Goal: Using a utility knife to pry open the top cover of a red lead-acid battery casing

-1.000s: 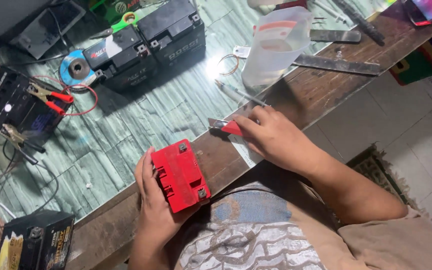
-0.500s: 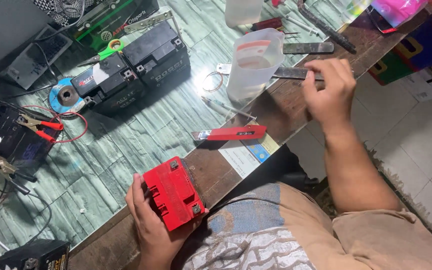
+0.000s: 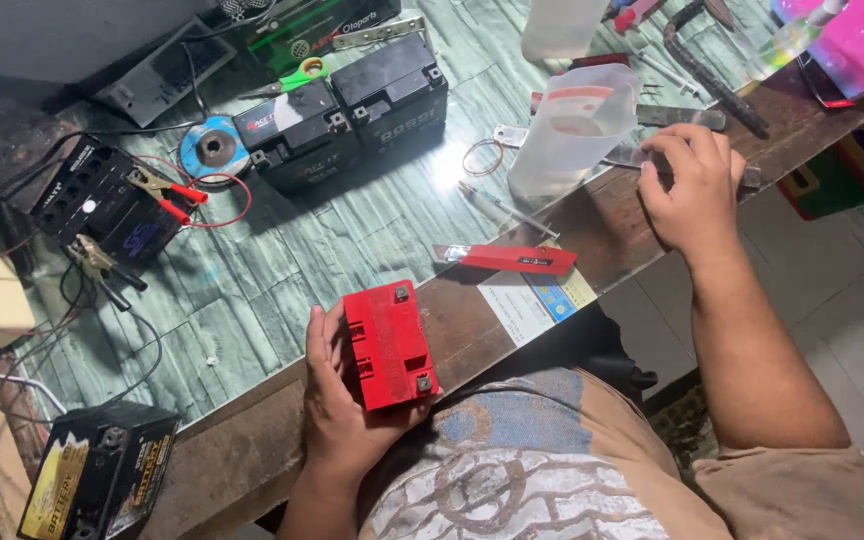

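Note:
My left hand (image 3: 337, 400) grips a small red battery (image 3: 389, 345) at the near edge of the workbench, its terminals facing up. My right hand (image 3: 690, 185) rests far to the right on the wooden bench edge, fingers curled over a flat metal tool (image 3: 642, 158) beside a translucent plastic jug (image 3: 572, 130). Whether the fingers actually grip that tool is not clear. A red utility knife (image 3: 507, 258) lies loose on the bench between the two hands, next to a paper label (image 3: 532, 300).
Two black batteries (image 3: 342, 120) stand at the back, with a grinding disc (image 3: 214, 148) beside them. A black charger with red clip leads (image 3: 112, 200) sits at left. Another black battery (image 3: 97, 470) stands at the lower left. Metal tools (image 3: 702, 60) lie top right.
My right hand left the red utility knife on the bench and moved right and away to the metal tool by the jug. The left hand still holds the red battery.

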